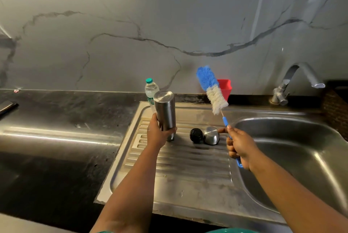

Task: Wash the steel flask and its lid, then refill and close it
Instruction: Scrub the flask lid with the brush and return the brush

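The left hand point(157, 134) grips the steel flask point(165, 114) around its lower body, holding it mouth-down with its flat base up, over the ribbed draining board point(180, 165) of the sink, just in front of a plastic water bottle point(150, 91). The right hand point(240, 146) is clenched round the blue handle of a bottle brush point(212, 89), its blue-and-white bristles tilted up toward the wall. Between the two hands, on the draining board, lie a black stopper point(196, 135) and a steel cap point(211, 135), touching each other; a red container point(225, 87) stands behind the brush, and the tap point(299, 80) curves over the basin point(293, 148) to the right.
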{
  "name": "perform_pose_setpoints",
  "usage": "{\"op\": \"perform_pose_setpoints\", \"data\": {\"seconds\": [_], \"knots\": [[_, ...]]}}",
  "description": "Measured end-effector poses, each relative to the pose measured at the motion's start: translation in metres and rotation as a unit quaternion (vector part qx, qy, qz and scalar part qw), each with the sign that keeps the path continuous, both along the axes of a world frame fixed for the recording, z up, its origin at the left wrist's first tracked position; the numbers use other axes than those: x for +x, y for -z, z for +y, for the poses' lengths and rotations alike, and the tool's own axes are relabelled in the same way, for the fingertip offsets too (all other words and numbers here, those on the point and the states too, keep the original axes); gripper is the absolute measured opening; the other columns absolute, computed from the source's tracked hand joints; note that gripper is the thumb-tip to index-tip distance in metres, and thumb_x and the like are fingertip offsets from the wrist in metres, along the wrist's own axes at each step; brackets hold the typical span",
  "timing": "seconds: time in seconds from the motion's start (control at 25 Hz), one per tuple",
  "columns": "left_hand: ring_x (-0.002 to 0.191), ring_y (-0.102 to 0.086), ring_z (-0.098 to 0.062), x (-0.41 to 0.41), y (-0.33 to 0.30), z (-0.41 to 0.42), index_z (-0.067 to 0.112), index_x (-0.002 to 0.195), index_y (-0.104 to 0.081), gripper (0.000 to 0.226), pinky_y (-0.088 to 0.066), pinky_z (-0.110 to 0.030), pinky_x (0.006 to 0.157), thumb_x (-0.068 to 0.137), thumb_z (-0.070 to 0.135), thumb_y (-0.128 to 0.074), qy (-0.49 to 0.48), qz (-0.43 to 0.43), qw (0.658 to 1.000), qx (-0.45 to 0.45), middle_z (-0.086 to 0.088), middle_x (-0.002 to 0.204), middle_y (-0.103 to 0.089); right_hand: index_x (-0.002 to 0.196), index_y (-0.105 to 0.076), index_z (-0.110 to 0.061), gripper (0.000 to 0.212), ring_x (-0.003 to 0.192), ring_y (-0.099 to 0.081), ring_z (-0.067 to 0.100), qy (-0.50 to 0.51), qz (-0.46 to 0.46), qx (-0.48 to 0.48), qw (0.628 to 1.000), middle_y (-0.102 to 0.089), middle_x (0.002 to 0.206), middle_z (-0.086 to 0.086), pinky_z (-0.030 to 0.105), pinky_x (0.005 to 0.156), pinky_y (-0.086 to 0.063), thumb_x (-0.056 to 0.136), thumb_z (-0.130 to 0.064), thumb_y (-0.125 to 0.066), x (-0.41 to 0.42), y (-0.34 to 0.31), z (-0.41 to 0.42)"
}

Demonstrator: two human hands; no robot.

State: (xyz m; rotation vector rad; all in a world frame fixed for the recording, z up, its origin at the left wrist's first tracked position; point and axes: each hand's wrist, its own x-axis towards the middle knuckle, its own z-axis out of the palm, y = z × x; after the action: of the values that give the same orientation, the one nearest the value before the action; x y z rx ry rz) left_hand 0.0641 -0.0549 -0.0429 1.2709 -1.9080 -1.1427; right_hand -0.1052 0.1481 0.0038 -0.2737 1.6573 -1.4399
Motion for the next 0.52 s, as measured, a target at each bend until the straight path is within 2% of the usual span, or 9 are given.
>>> {"op": "perform_pose_setpoints", "data": {"seconds": [0.28,0.44,0.52], "knots": [[0.104,-0.049,-0.013,0.001,0.007,-0.009,0.025,0.124,-0.044,0.076,-0.045,-0.030,0.087,0.065,0.016,-0.092,-0.004,0.008,0.999,0.034,0.011,0.116,-0.052,0.105,-0.063,-0.008,0.040,0.043,-0.020,0.007,0.005,0.001,0.004,1.000,-0.030,0.053,-0.004,0.019,0.035,-0.021,0.104,-0.035,-0.034,0.002,0.001,-0.002],[0.103,-0.053,-0.014,0.000,0.012,-0.011,0.028,0.118,-0.042,0.076,-0.047,-0.032,0.086,0.063,0.017,-0.093,-0.007,0.011,0.999,0.034,0.010,0.112,-0.055,0.104,-0.063,-0.008,0.039,0.045,-0.020,0.008,0.008,0.002,0.003,1.000,-0.029,0.054,-0.003,0.020,0.036,-0.021,0.104,-0.034,-0.034,0.003,-0.002,-0.002],[0.106,-0.055,-0.018,0.001,0.015,-0.011,0.026,0.123,-0.040,0.083,-0.049,-0.035,0.088,0.060,0.020,-0.094,-0.012,0.006,0.999,0.039,0.008,0.116,-0.055,0.105,-0.063,-0.008,0.039,0.045,-0.020,0.008,0.009,0.001,0.004,1.000,-0.029,0.054,-0.003,0.020,0.036,-0.020,0.104,-0.034,-0.034,0.002,-0.003,-0.001]]}}
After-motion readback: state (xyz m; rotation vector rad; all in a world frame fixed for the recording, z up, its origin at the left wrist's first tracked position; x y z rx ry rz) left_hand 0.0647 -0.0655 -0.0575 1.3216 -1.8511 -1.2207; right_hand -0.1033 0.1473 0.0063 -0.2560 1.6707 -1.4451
